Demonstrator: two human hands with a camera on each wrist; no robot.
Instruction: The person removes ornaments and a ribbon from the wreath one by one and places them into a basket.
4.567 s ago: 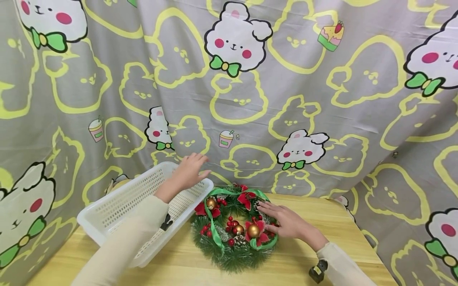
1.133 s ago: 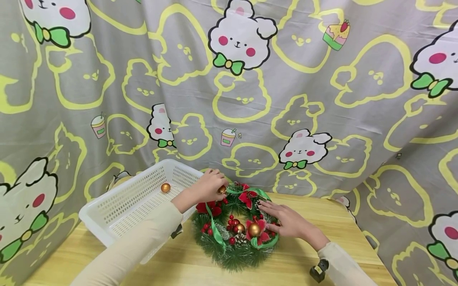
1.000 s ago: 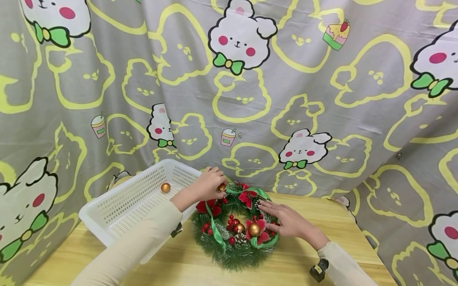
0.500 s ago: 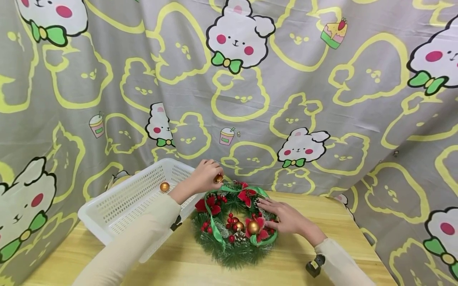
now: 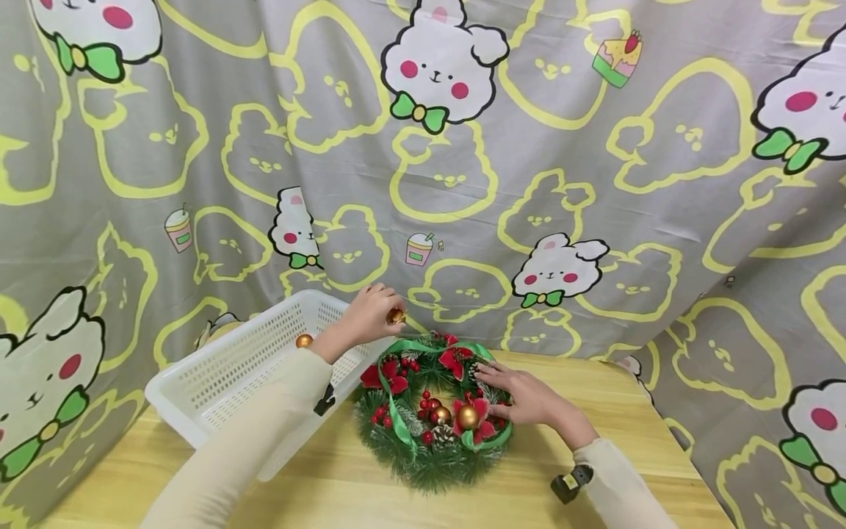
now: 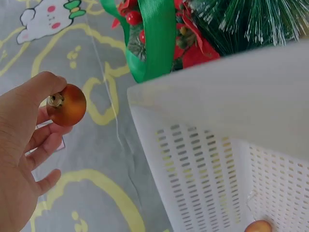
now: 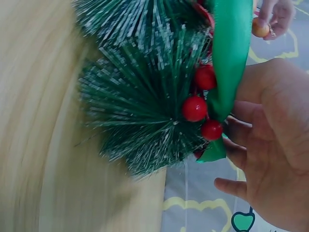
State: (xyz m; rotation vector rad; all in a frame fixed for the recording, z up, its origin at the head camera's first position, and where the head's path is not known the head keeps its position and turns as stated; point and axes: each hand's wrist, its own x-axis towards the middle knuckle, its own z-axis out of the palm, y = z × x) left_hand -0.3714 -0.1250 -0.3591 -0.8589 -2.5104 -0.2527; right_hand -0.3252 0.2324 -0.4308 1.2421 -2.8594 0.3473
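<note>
My left hand (image 5: 370,316) pinches a gold bauble (image 6: 72,106) by its capped end between thumb and fingers, raised beside the right end of the white basket (image 5: 198,367). The remaining fingers are loosely spread in the left wrist view. A green Christmas wreath (image 5: 429,470), dressed with red poinsettias, berries, pinecones and green ribbon (image 7: 231,53), lies flat on the table. My right hand (image 5: 525,397) rests on its right side with extended fingers, the tips partly behind the ribbon. Another gold bauble (image 5: 468,416) sits on the wreath's front poinsettia.
The perforated basket stands left of the wreath and holds a loose gold bauble (image 5: 304,341). A wooden table (image 5: 595,397) carries everything. Grey cartoon-print curtain (image 5: 463,169) hangs close behind and at both sides.
A gold bauble has come off the wreath's upper left into my left hand, which has risen leftward with it. Another bauble has appeared in the basket. My right hand stays on the wreath.
</note>
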